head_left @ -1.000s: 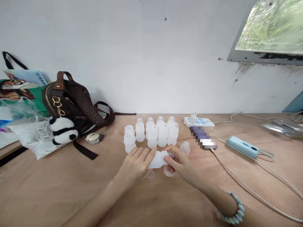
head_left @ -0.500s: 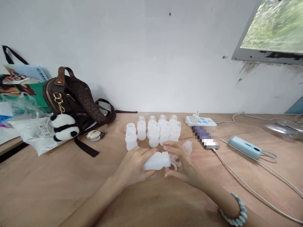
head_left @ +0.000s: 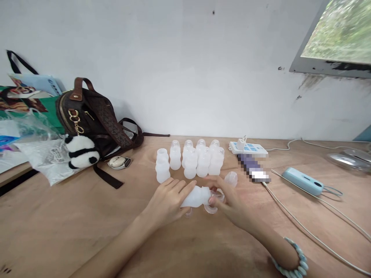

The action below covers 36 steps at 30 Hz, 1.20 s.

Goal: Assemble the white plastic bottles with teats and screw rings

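My left hand (head_left: 166,200) is wrapped round a small white translucent bottle (head_left: 197,197) lying sideways just above the wooden table (head_left: 87,227). At the bottle's neck my right hand (head_left: 228,200) pinches a clear ring-shaped cap piece (head_left: 214,199). Behind both hands stand several matching white bottles (head_left: 191,162) in a tight cluster. A loose clear dome cap (head_left: 231,178) lies just right of my right hand, and a small clear piece (head_left: 188,212) lies under the held bottle.
A brown handbag (head_left: 92,119) with a panda charm (head_left: 81,151) and plastic bags (head_left: 37,154) sit at the left. A white power strip (head_left: 247,148), a light-blue device (head_left: 303,181) and cables (head_left: 307,227) lie to the right. A small watch-like item (head_left: 118,162) rests near the bag.
My right hand has closed back onto the ring piece at the bottle's neck after its fingers spread half a second ago. The view has tilted slightly.
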Available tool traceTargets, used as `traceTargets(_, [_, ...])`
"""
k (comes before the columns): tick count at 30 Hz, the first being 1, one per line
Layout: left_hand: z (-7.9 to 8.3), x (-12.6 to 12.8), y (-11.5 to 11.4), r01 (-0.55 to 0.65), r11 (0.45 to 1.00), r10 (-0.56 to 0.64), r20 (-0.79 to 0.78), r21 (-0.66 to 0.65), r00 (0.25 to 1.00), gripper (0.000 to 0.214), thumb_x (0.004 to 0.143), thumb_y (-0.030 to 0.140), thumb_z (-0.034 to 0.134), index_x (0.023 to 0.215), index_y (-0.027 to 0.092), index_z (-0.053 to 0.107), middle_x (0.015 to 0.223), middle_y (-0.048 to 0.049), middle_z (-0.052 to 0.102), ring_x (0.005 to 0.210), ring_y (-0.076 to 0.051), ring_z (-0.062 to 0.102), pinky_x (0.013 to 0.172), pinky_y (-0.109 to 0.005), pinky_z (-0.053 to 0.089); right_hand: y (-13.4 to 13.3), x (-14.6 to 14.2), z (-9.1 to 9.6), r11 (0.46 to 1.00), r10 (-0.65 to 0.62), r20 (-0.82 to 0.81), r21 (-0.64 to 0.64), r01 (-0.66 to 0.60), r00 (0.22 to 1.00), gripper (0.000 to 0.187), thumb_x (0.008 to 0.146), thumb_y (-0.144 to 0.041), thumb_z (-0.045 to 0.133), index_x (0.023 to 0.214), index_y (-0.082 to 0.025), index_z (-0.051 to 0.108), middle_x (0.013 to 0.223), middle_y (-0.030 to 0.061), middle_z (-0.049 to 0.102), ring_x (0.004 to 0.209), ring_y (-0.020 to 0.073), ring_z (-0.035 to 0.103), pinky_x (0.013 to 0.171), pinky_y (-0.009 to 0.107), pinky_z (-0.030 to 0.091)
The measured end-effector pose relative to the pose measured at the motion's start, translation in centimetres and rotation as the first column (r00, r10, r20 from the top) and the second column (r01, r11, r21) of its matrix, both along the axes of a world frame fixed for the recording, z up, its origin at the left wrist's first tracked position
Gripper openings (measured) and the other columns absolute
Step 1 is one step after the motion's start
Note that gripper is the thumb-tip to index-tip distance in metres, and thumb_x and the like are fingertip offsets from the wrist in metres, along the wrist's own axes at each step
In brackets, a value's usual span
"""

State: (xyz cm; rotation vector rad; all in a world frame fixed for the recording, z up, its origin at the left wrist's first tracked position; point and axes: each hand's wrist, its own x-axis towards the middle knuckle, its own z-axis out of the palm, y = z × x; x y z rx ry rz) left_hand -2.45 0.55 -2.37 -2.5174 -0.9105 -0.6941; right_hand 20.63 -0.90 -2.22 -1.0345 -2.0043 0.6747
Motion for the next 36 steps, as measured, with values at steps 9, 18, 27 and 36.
traceTargets(9, [-0.2, 0.0, 0.2, -0.015, 0.991, 0.022, 0.053, -0.130, 0.998, 0.045, 0.076, 0.024, 0.064, 0.120, 0.017, 0.057, 0.090, -0.0043, 0.071, 0.075, -0.019, 0.065, 0.068, -0.030, 0.049, -0.2, 0.0, 0.7, 0.988, 0.066, 0.052, 0.135, -0.072, 0.996, 0.040, 0.086, -0.042, 0.067, 0.119, -0.022, 0.056, 0.111, 0.0071, 0.065, 0.097, 0.0181, 0.061, 0.082, 0.030, 0.053])
traceTargets(18, [0.5, 0.4, 0.1, 0.000, 0.930, 0.041, 0.103, -0.368, 0.994, 0.040, 0.079, 0.027, 0.065, 0.117, 0.022, 0.060, 0.102, -0.0019, 0.073, 0.086, -0.019, 0.069, 0.075, -0.030, 0.052, -0.2, 0.3, 0.8, 0.969, 0.083, 0.120, 0.223, -0.108, 0.989, 0.026, 0.089, -0.026, 0.064, 0.114, -0.021, 0.060, 0.107, 0.0067, 0.066, 0.092, 0.0156, 0.064, 0.075, 0.027, 0.055])
traceTargets(27, [2.7, -0.4, 0.1, 0.308, 0.473, 0.152, 0.421, -0.826, 0.894, 0.046, 0.075, 0.050, 0.072, 0.110, 0.021, 0.063, 0.096, -0.0008, 0.071, 0.082, -0.015, 0.066, 0.070, -0.023, 0.053, -0.2, 0.5, 0.6, 0.732, -0.085, 0.088, 0.681, 0.002, 0.992, 0.032, 0.089, -0.003, 0.050, 0.110, -0.025, 0.061, 0.116, 0.0097, 0.061, 0.099, 0.0188, 0.061, 0.075, 0.032, 0.055])
traceTargets(36, [0.3, -0.6, 2.0, 0.398, 0.554, 0.371, 0.645, -0.731, 0.668, 0.045, 0.086, 0.042, 0.056, 0.123, 0.018, 0.047, 0.120, -0.0092, 0.063, 0.117, -0.022, 0.057, 0.101, -0.038, 0.051, 0.3, 0.5, -0.1, 0.782, -0.145, 0.084, 0.620, 0.062, 0.986, 0.030, 0.090, -0.009, 0.056, 0.117, -0.023, 0.055, 0.116, 0.0104, 0.060, 0.101, 0.0185, 0.062, 0.075, 0.029, 0.057])
